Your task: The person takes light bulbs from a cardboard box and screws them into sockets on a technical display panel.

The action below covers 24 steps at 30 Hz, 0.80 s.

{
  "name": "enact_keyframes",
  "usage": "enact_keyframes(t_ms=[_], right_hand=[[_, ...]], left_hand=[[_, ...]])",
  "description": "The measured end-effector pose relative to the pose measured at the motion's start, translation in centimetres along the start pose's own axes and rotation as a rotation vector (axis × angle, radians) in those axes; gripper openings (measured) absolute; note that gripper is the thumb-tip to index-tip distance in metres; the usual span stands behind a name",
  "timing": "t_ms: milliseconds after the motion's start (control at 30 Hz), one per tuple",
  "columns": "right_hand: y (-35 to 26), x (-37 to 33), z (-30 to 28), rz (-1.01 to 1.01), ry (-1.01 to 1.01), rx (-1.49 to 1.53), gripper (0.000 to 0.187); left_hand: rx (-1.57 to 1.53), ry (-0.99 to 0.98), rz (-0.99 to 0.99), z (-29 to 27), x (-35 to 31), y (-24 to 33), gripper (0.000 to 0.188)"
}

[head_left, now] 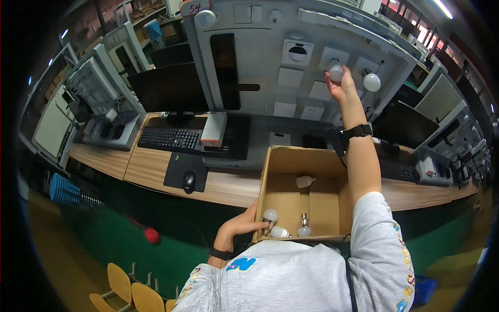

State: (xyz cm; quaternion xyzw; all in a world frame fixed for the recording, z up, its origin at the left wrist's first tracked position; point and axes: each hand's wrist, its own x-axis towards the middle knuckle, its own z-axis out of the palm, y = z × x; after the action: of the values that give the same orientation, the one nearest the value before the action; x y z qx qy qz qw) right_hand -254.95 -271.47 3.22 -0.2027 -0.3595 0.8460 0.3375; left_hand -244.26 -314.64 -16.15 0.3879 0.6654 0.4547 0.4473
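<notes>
A pale upright panel [270, 39] fills the wall side in front of the person, carrying switches, square plates and a long black strip. Along its foot runs a wood-grain desk [234, 188], with a dark monitor [169, 86] on it to the left of the panel. An open cardboard box [306, 160] sits between the desk and the person's body, right against the pale shirt [296, 273]. Left of it on the desk I see a black keyboard [169, 139], a mouse pad [176, 171] with a mouse [189, 180] on it, and a white carton [214, 130] with an orange-red end.

The right hand [342, 89] reaches high up to the panel, its fingers curled about a white bulb [336, 73] in front of a square plate; I cannot tell from here whether its base sits in the socket. Just right of it, a second round bulb [371, 82] stands out from the panel, untouched.

The left hand [240, 224] clasps the box's near left corner, thumb over the rim. Beside that thumb stands a round-headed bulb [270, 214]; whether they touch is unclear. Three smaller-looking bulbs [304, 230] lie elsewhere inside, one near the far wall.
</notes>
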Motion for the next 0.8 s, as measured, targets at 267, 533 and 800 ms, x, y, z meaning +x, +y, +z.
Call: enact_keyframes(t_ms=[267, 533, 800], right_hand=[[0.2, -1.0, 0.9, -0.046, 0.024, 0.016, 0.046], [-0.7, -1.8, 1.9, 0.161, -0.016, 0.103, 0.052], [-1.1, 0.0, -0.2, 0.34, -0.002, 0.129, 0.063]], left_hand=[[-0.059, -0.013, -0.076, -0.1, -0.4, 1.7, 0.097], [-0.017, 0.027, -0.028, 0.1, -0.7, 0.3, 0.095], [0.01, 0.025, -0.025, 0.2, -0.4, 0.5, 0.095]])
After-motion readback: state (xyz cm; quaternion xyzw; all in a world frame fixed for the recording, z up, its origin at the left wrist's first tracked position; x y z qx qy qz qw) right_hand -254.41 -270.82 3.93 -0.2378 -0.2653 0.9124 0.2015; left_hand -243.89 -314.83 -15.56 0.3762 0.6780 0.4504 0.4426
